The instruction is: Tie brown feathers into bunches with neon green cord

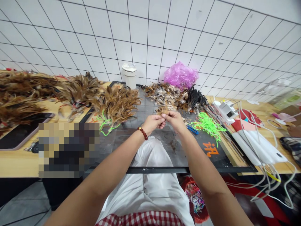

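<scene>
My left hand, with a beaded bracelet on its wrist, and my right hand meet fingertip to fingertip above the dark mat. Both are closed in a pinch on a small tan-brown feather, which shows just beyond the fingers and is partly hidden by them. Right behind lies a heap of brown and white feathers, with black feathers at its right end. A bunch of brown feathers with green cord lies to the left. Beside my right hand are a blue cutter and bright green cords.
More feather bundles cover the left table, near a phone. A white lidded cup and a pink plastic bag stand by the tiled wall. At right are a power strip and tangled cables. A red basket sits below.
</scene>
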Available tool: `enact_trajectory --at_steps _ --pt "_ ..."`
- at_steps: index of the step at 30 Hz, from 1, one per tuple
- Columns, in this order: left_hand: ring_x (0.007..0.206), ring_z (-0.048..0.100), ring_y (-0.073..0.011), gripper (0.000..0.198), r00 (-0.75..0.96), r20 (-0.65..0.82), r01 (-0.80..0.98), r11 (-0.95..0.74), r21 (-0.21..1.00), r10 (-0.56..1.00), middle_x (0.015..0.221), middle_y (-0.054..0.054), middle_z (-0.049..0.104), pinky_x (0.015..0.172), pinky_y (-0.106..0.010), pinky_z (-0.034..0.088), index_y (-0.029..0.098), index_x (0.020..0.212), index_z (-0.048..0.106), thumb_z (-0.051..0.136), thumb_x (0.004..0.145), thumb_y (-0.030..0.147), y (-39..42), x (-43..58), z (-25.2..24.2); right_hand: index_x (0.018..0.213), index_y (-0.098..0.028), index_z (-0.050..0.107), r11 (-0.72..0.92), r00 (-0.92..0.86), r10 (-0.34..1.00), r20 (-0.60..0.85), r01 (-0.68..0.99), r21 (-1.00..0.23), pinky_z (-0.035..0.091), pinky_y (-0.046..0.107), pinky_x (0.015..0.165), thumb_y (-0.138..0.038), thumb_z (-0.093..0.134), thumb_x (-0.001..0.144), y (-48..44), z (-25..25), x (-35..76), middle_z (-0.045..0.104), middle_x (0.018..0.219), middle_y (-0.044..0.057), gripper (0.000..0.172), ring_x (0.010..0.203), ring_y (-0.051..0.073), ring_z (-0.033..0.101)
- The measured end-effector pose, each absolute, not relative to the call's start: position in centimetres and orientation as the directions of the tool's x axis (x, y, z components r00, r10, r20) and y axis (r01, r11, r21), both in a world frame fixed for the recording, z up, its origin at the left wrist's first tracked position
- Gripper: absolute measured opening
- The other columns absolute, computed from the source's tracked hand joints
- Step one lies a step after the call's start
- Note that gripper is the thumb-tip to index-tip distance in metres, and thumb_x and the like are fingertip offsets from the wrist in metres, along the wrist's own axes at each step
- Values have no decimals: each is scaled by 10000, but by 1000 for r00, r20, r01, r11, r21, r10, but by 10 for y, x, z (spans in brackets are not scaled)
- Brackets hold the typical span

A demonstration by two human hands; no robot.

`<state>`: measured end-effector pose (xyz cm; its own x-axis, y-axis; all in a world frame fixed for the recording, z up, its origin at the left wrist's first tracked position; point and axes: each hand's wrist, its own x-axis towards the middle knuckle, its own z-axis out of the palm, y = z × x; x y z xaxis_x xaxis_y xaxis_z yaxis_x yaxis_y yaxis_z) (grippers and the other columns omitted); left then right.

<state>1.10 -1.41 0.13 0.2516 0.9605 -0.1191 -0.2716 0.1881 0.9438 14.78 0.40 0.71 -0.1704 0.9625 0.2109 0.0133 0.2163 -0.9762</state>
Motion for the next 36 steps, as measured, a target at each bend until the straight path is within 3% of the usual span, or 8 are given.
enact_trajectory --at_steps 6,10,16,21,24,28,32,36 --pt "522 563 -85 173 175 -88 -332 143 933 981 608 -37 634 536 -228 467 97 701 677 771 650 234 -9 6 -1 749 -184 664 313 2 949 315 125 -942 428 282 660 -400 682 698 11 12 163 625 707 0 223 656 133 538" --pt "551 566 -70 166 4 -125 -483 111 869 992 635 -27 635 574 -215 466 102 722 663 754 672 232 -4 1 -1 828 -167 691 317 238 864 443 426 -847 434 300 690 -335 634 733 19 12 187 639 786 40 201 674 150 531" --pt "569 579 -70 128 -99 -189 -616 89 783 977 640 -19 622 586 -207 464 101 761 648 731 696 173 -1 1 2 908 -202 710 340 -10 836 549 794 -503 405 322 764 -300 553 816 13 8 182 616 867 71 208 832 207 547" --pt "555 567 -64 110 -125 -205 -661 73 747 971 616 -12 610 563 -190 451 97 754 627 717 707 138 0 1 0 1324 -233 496 275 -111 833 543 933 -231 323 403 873 -326 583 808 7 2 161 535 1274 123 532 1126 290 435" --pt "549 561 -62 93 -123 -211 -664 78 743 970 610 -13 610 563 -188 447 95 753 626 705 718 129 0 1 0 1107 -257 647 320 -220 851 476 937 -139 255 432 891 -332 587 812 4 0 161 635 1141 84 310 1120 285 422" --pt "547 559 -63 82 -136 -214 -664 71 744 967 609 -13 607 560 -188 436 96 753 627 697 727 131 0 1 0 726 -233 693 324 -208 857 471 929 -179 208 434 875 -423 576 822 0 3 166 687 827 46 243 962 242 476" --pt "548 561 -67 79 -133 -219 -670 75 739 967 604 -14 605 562 -191 431 96 744 621 692 732 128 0 2 -1 949 -257 686 255 -51 807 589 929 -270 222 396 842 -337 547 844 0 7 167 671 1002 46 193 953 222 488" --pt "537 557 -67 43 -141 -223 -670 74 739 965 598 -14 605 554 -194 427 92 747 620 658 756 111 1 3 -1 1028 -266 668 318 -135 790 598 924 -212 233 375 840 -220 527 831 -1 9 163 645 993 49 247 949 216 485"
